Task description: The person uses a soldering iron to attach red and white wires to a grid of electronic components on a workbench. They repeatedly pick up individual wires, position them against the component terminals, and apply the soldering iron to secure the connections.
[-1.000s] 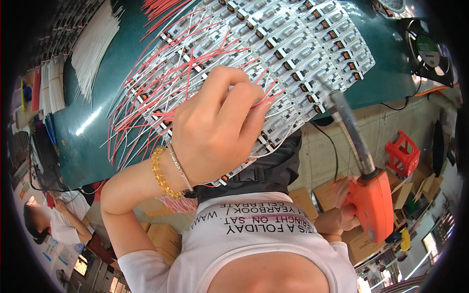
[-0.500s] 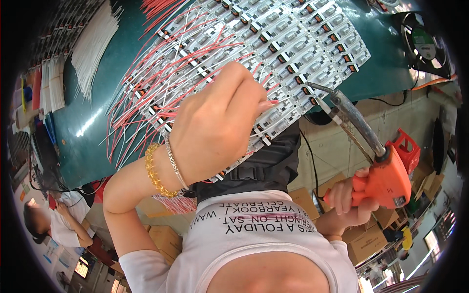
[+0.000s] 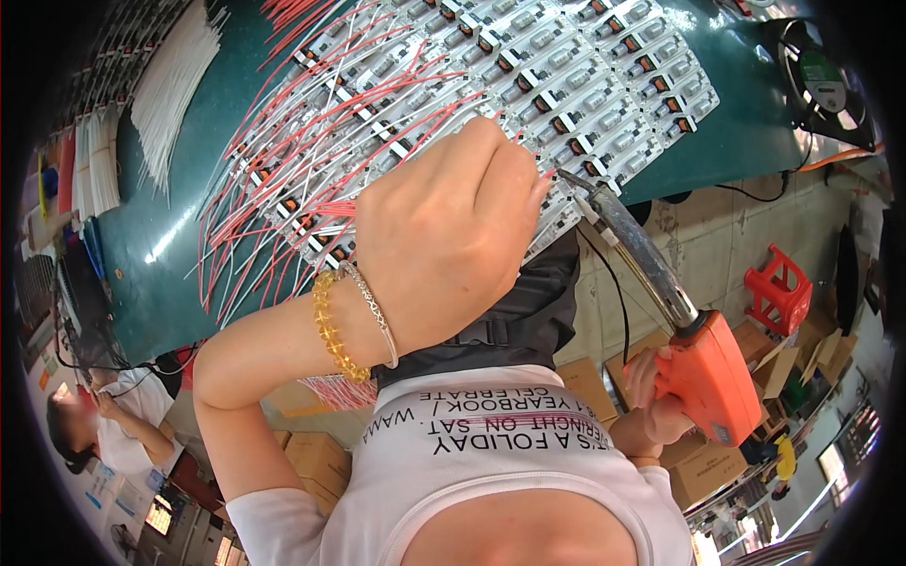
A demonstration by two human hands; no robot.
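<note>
A wide panel of small circuit modules (image 3: pixel 604 71) lies on the green table, with red and white wires (image 3: pixel 311 179) fanning out over its left side. My left hand (image 3: pixel 448 212) is over the panel's near part, its fingers closed in a pinch. A small red end, apparently a wire, shows at its fingertips; the rest is hidden under the hand. My right hand (image 3: pixel 658 401) grips the orange handle of a soldering gun (image 3: pixel 722 377). Its long metal barrel slants up-left, and the dark tip (image 3: pixel 571 177) is right beside my left fingertips, at the panel.
Bundles of white wires (image 3: pixel 175 104) lie at the table's (image 3: pixel 170 269) far left. A black fan (image 3: pixel 821 90) stands at the right. Beyond the table edge are a red stool (image 3: pixel 780 288) and cardboard boxes (image 3: pixel 703 472). Another person (image 3: pixel 127 420) sits at the lower left.
The soldering gun has moved down-left, bringing its tip to my left fingertips. My left hand has shifted a little to the right. The panel has shifted slightly.
</note>
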